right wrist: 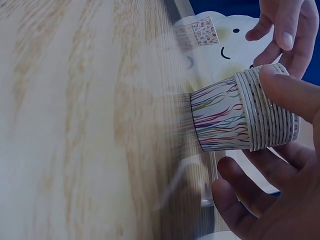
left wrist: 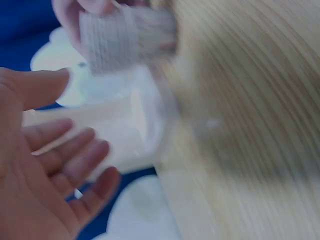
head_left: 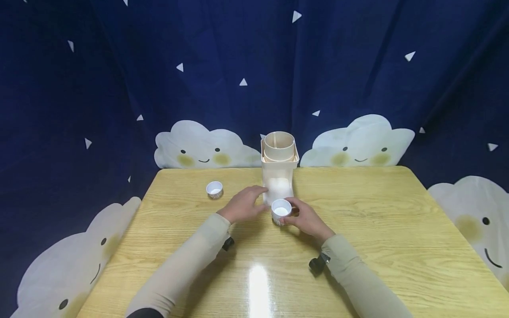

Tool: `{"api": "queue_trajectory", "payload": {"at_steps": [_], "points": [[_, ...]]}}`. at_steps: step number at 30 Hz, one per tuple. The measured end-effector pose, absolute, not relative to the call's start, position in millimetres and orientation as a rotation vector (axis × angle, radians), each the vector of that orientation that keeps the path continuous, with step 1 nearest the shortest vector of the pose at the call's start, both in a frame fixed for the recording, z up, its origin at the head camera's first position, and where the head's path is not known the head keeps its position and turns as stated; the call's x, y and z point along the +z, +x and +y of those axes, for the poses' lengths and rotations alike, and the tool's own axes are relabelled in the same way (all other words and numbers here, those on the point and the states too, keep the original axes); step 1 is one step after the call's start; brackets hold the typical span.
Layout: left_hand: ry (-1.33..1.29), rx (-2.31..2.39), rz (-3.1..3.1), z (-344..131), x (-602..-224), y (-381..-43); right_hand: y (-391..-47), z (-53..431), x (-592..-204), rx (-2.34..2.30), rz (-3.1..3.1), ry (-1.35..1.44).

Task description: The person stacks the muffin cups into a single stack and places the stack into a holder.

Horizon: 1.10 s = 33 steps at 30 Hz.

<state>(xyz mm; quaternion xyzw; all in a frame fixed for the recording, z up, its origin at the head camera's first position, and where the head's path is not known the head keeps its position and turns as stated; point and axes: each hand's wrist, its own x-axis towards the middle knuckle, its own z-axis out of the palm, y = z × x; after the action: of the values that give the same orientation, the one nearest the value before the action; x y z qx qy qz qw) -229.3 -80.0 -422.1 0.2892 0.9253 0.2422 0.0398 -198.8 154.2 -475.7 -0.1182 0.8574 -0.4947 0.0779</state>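
Note:
My right hand grips a stack of small paper cups between thumb and fingers, near the middle of the table. The cups have white bodies with colourful wavy streaks, and several rims are nested together. Just behind the stack stands a cream plastic holder with a round tube on top. My left hand is beside the holder's lower front, its fingers apart and nothing held. In the left wrist view the left palm faces the holder; whether it touches cannot be told. That view is blurred.
Another small paper cup, patterned outside, stands upright at the left rear of the wooden table. A dark blue curtain with cloud shapes hangs behind the table's back edge.

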Motion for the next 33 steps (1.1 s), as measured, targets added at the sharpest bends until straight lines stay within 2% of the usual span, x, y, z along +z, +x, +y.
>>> {"api": "queue_trajectory", "payload": {"at_steps": [9,20,33], "points": [[0.74,0.801,2.929,-113.3,-432.9,-246.3,-201.4,154.7,-478.3,-1.496,2.561,-0.369],[0.654,0.757,2.986,-141.3,-431.1,-253.0,-200.5,154.5,-478.6,-1.475,2.563,-0.361],[0.431,0.738,3.199,-177.2,-447.7,-266.7,-199.3,156.2,-477.0,-1.486,2.56,-0.367]]}}
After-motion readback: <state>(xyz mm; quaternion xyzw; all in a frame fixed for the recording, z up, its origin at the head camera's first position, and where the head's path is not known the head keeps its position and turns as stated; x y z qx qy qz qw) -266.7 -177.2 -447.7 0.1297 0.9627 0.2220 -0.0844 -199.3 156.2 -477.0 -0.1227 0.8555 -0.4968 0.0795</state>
